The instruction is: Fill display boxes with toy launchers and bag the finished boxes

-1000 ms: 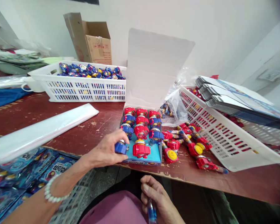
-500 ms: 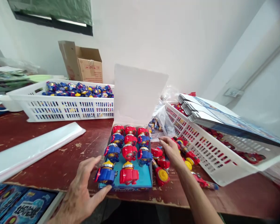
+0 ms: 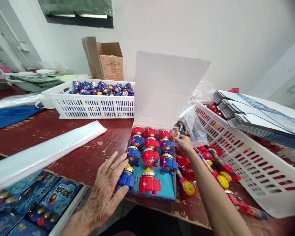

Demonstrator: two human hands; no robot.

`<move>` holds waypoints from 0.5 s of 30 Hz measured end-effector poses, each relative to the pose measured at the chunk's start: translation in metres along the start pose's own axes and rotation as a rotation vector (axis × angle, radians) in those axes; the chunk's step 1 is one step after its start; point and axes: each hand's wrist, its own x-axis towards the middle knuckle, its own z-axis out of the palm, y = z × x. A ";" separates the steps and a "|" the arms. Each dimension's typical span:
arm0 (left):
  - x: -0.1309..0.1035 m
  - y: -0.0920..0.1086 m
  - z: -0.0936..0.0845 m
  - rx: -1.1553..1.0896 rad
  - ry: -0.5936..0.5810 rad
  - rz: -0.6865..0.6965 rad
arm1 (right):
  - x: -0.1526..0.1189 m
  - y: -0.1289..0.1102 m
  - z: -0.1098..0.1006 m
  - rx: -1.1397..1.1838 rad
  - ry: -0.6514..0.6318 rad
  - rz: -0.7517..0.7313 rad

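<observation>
An open display box [image 3: 170,191], its tall white lid [image 3: 167,85] raised at the back, stands on the table in front of me. Several red toys [image 3: 149,182] and blue toys [image 3: 133,155] with silvery rings stand in it in three columns; blue lining shows between them. My left hand [image 3: 108,186], fingers spread, rests at the box's front left corner beside a blue toy with a yellow tip. Past the box's right side, my right hand [image 3: 184,143] has its fingers bent at small dark-and-gold pieces [image 3: 180,127] by a clear plastic bag [image 3: 195,123]. Its fingertips are partly hidden.
Loose red toys [image 3: 188,188] lie right of the box. Flattened printed cartons [image 3: 255,114] top a white crate [image 3: 226,146] at right. Behind stands a crate [image 3: 95,108] of blue toys. A white plastic roll [image 3: 49,154] lies left, above printed boxes [image 3: 59,196].
The view has swung left, so the box sits further right. My right hand has moved from above the loose red toys to the small pieces by the bag. My left hand has stayed by the box.
</observation>
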 end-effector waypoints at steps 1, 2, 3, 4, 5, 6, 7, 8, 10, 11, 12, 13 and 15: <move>0.001 -0.002 0.002 0.003 -0.010 0.004 | -0.003 0.000 -0.005 0.076 0.019 -0.026; 0.001 -0.004 0.002 0.008 -0.016 0.014 | -0.009 -0.001 -0.011 0.156 0.040 -0.055; 0.002 -0.006 0.001 0.018 -0.019 0.028 | -0.017 -0.003 -0.017 0.235 0.060 -0.087; 0.002 -0.006 -0.001 0.034 -0.019 0.042 | -0.028 -0.005 -0.025 0.310 0.076 -0.118; 0.002 -0.003 -0.005 0.048 -0.008 0.049 | -0.042 -0.008 -0.033 0.377 0.084 -0.151; 0.002 0.001 -0.011 0.051 0.020 0.051 | -0.059 -0.011 -0.041 0.434 0.083 -0.182; 0.001 0.009 -0.017 0.041 0.066 0.049 | -0.079 -0.014 -0.050 0.479 0.074 -0.210; 0.000 0.019 -0.023 0.016 0.127 0.043 | -0.102 -0.018 -0.057 0.515 0.056 -0.237; -0.002 0.044 -0.034 -0.107 0.230 0.017 | -0.152 -0.025 -0.068 0.557 0.008 -0.287; -0.002 0.058 -0.036 -0.200 0.249 -0.003 | -0.178 -0.029 -0.070 0.568 -0.031 -0.325; -0.002 0.071 -0.038 -0.299 0.238 -0.025 | -0.202 -0.032 -0.069 0.554 -0.080 -0.370; 0.000 0.083 -0.037 -0.400 0.207 -0.053 | -0.223 -0.035 -0.065 0.525 -0.167 -0.412; 0.007 0.099 -0.033 -0.574 0.121 -0.103 | -0.256 -0.038 -0.053 0.440 -0.310 -0.498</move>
